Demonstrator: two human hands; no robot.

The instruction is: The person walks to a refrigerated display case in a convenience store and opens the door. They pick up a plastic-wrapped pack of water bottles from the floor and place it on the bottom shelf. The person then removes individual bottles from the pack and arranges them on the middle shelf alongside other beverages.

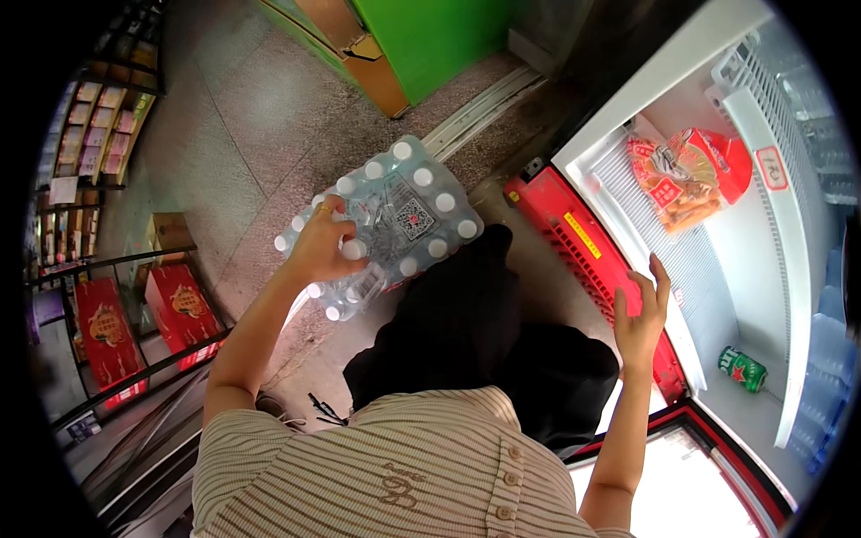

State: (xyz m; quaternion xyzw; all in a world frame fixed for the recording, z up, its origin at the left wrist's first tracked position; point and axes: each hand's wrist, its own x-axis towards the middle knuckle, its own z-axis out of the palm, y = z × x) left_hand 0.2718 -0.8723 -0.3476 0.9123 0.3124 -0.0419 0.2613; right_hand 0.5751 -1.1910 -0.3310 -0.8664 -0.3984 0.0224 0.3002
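A shrink-wrapped pack of clear plastic water bottles (437,202) with white caps stands before me, left of the opened fridge. My left hand (329,242) rests on its near left part, fingers curled around a white cap by a tear in the film; whether it grips a bottle is not clear. My right hand (639,313) is raised at the fridge's front edge with its fingers apart, holding nothing. Inside the fridge, a red and clear bag of food (686,178) lies on the ribbed bottom, and a green drink can (742,370) lies nearer me.
The fridge's red base grille (585,249) runs beside my legs. A white wire shelf (783,202) crosses the fridge, with more bottles (824,350) beyond. Red boxes (181,309) stand on a rack at left. A green panel (430,40) and a metal floor track (481,111) lie ahead.
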